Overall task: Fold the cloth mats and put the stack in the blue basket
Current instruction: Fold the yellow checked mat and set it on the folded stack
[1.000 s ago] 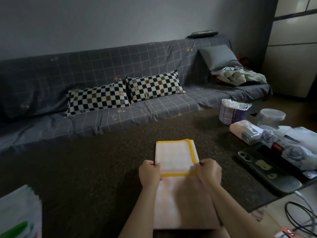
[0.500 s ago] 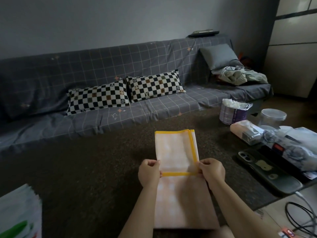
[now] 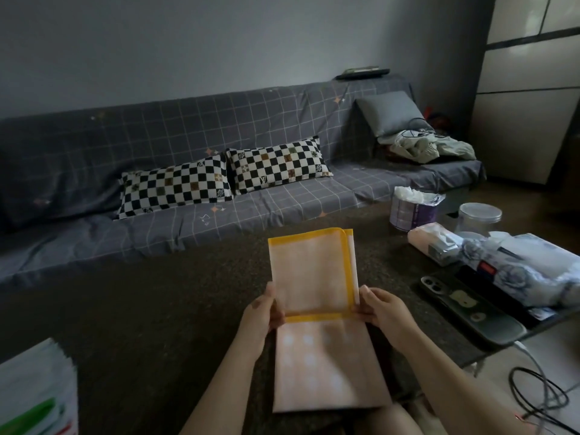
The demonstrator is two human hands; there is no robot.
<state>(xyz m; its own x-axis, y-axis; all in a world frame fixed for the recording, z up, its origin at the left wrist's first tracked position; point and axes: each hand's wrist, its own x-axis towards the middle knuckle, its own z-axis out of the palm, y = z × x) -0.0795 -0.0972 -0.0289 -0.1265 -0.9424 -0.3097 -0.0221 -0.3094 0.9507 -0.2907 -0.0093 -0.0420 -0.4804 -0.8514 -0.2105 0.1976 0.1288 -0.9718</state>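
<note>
- The cloth mat (image 3: 314,274) now lies unfolded farther toward 12 o'clock than before.
- Its long axis runs 12–6 on the table (image 3: 157,309).
- The left hand (image 3: 262,313) and right hand (image 3: 381,310) pinch its side edges.

This is a dim living room in a home: a long sofa (image 3: 219,183) under a grey grid-patterned cover runs along a plain wall, with 2 checkered pillows (image 3: 226,180) and a grey cushion (image 3: 389,111) on it. In front stands a dark low table (image 3: 125,324) cluttered with household things, among them a tissue pack (image 3: 436,243), a phone (image 3: 470,306) and a round lidded tub (image 3: 478,216), while crumpled clothes (image 3: 423,147) lie on the sofa's far end
</note>
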